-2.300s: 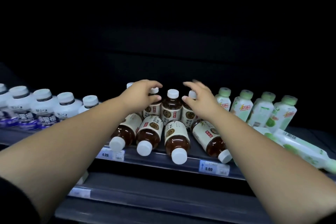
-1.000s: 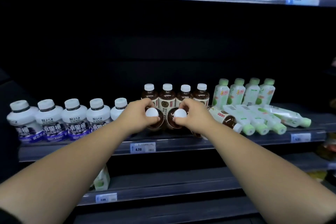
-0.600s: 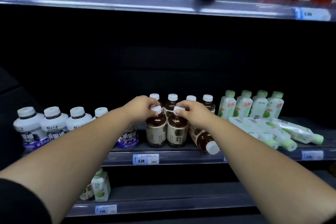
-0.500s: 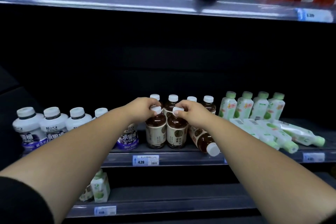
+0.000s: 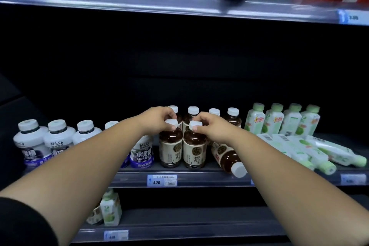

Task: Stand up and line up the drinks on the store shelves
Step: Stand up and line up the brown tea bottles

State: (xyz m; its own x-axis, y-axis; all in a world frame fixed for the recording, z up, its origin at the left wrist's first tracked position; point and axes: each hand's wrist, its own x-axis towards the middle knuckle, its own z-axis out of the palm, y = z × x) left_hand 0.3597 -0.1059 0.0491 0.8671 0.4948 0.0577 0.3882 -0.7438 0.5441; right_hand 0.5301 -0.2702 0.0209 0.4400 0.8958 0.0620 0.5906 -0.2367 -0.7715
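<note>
Brown tea bottles (image 5: pixel 170 146): left hand (image 5: pixel 157 120), right hand (image 5: pixel 211 128) grip pinching caps (image 5: pixel 171 123); fallen bottle (image 5: pixel 227 158) beside right.

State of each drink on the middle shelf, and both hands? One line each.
left front tea bottle: upright, left hand grips cap
right front tea bottle: upright, right hand grips cap
third front tea bottle: lying, cap toward shelf edge
back tea bottles: upright
back green bottles: upright
front green bottles: lying
white-purple bottles: upright

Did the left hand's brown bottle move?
Yes. The brown bottle tipped up from lying to standing, above the 4.20 price tag; left hand grips its cap.
</note>
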